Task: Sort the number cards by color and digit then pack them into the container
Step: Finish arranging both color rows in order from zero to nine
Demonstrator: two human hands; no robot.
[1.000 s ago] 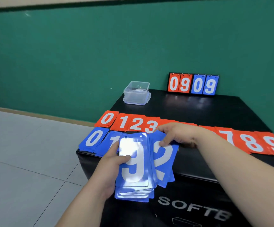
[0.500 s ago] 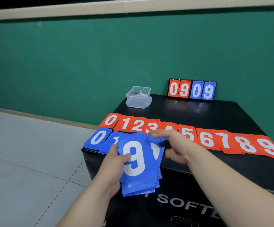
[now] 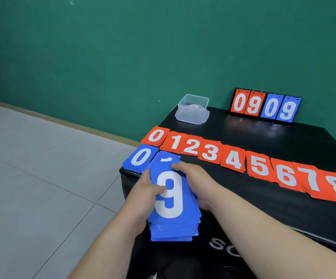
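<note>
Left hand (image 3: 144,195) and right hand (image 3: 196,177) grip the blue card stack (image 3: 171,207) at the near edge of the table (image 3: 263,141); light, stiff, probably slick cards, so I'd clamp the long sides firmly.

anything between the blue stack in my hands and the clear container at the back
Only the row of red cards, lying flat across the black table between the blue stack and the clear container. Nothing upright blocks a path over them.
</note>
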